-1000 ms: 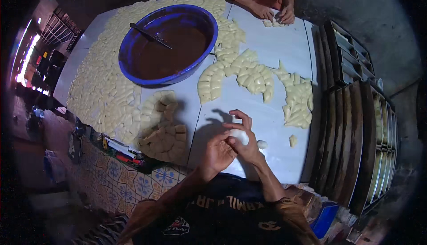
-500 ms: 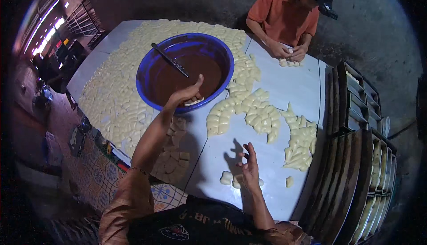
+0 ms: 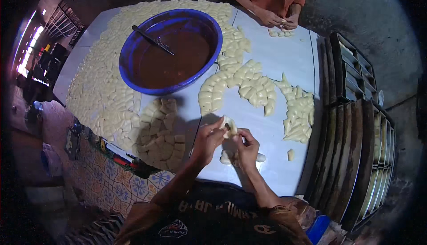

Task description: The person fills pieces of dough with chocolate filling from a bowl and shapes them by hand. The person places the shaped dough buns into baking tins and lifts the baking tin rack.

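Above the near part of the white table, both hands pinch one small piece of pale dough (image 3: 233, 134) with a dark brown patch of filling on it. My left hand (image 3: 208, 142) grips its left side, and my right hand (image 3: 247, 147) holds its right edge. Below them lie a few smooth, rounded dough pieces (image 3: 226, 158), partly hidden by my right hand and wrist. The large blue basin (image 3: 126, 74) of brown filling (image 3: 187, 54) stands farther off to the left. A dark-handled utensil (image 3: 153, 40) rests across its rim, tip toward the filling.
Flattened dough pieces (image 3: 102, 85) cover the table's left side, and cut dough chunks (image 3: 162, 131) sit in shadow left of my hands. More dough strips (image 3: 258, 87) lie ahead. Stacked dark trays (image 3: 344, 156) line the right edge. Across the table, a person's hands (image 3: 280, 20) handle dough.
My left hand has come from the basin's near rim back toward me with the dough. My right hand, open before, now pinches the same piece. The view has shifted.
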### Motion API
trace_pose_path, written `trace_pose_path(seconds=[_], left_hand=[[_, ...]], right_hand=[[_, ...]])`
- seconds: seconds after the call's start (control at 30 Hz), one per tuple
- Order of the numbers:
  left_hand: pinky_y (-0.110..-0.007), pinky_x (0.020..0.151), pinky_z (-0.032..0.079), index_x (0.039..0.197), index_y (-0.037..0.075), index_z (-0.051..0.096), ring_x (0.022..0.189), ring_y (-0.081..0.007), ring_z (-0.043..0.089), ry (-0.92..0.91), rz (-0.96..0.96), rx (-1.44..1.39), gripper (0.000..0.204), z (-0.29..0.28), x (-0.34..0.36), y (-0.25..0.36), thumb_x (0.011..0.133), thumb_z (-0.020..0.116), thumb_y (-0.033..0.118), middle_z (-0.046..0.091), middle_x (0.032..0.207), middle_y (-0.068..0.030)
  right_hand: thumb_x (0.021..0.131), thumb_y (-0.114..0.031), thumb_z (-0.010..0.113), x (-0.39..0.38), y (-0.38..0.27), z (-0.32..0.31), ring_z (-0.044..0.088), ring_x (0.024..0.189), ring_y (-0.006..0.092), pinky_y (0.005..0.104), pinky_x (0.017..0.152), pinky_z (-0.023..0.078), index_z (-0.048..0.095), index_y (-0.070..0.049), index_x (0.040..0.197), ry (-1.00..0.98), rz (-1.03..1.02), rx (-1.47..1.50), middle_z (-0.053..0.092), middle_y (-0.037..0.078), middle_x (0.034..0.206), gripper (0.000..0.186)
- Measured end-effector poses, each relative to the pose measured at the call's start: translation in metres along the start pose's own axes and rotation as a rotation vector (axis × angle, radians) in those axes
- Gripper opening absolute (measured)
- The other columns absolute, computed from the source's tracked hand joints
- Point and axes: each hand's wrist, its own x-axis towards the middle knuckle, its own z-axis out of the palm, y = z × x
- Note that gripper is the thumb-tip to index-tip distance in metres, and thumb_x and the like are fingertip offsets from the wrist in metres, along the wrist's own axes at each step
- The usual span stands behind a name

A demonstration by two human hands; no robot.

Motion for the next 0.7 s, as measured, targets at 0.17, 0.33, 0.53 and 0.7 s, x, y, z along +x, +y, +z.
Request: trace_pose_path(seconds=[0.17, 0.33, 0.53, 0.7], left_hand=[[-0.028, 0.083, 0.05, 0.13, -0.006, 0.05, 0.097, -0.0132, 0.058, -0.141, 0.283, 0.524, 0.043, -0.01, -0.031, -0.022, 0.087, 0.058, -0.004, 0.059, 0.112, -0.0114], [-0.026, 0.078, 0.054, 0.1, -0.008, 0.064, 0.088, -0.0161, 0.063, -0.298, 0.291, 0.456, 0.015, -0.001, -0.047, -0.037, 0.089, 0.062, 0.003, 0.057, 0.103, -0.0111], [-0.024, 0.067, 0.05, 0.088, -0.006, 0.063, 0.077, -0.0108, 0.059, -0.153, 0.219, 0.441, 0.023, 0.015, -0.043, -0.073, 0.089, 0.068, 0.016, 0.061, 0.084, -0.0056], [-0.025, 0.072, 0.053, 0.093, -0.004, 0.061, 0.086, -0.013, 0.061, -0.315, 0.281, 0.571, 0.016, 0.012, -0.034, -0.103, 0.085, 0.069, 0.007, 0.062, 0.093, -0.0086]], right_hand=[[0.077, 0.004, 0.063, -0.03, -0.007, -0.02, 0.052, 0.084, 0.0193, 0.0279, 0.073, 0.044, 0.065, -0.001, 0.109, -0.212, -0.494, -0.575, 0.051, 0.011, 0.105, 0.032], [0.085, -0.004, 0.063, -0.042, -0.024, -0.038, 0.057, 0.094, 0.0193, 0.0303, 0.081, 0.047, 0.065, 0.003, 0.097, -0.078, -0.301, -0.207, 0.056, 0.012, 0.107, 0.015], [0.085, -0.003, 0.062, -0.061, -0.022, -0.064, 0.059, 0.088, 0.0174, 0.0293, 0.075, 0.048, 0.067, 0.002, 0.1, -0.187, -0.285, -0.523, 0.061, 0.013, 0.106, 0.017], [0.089, -0.003, 0.058, -0.066, -0.017, -0.083, 0.055, 0.09, 0.0134, 0.0284, 0.072, 0.047, 0.056, -0.005, 0.126, -0.042, -0.189, -0.538, 0.059, 0.008, 0.105, 0.038]])
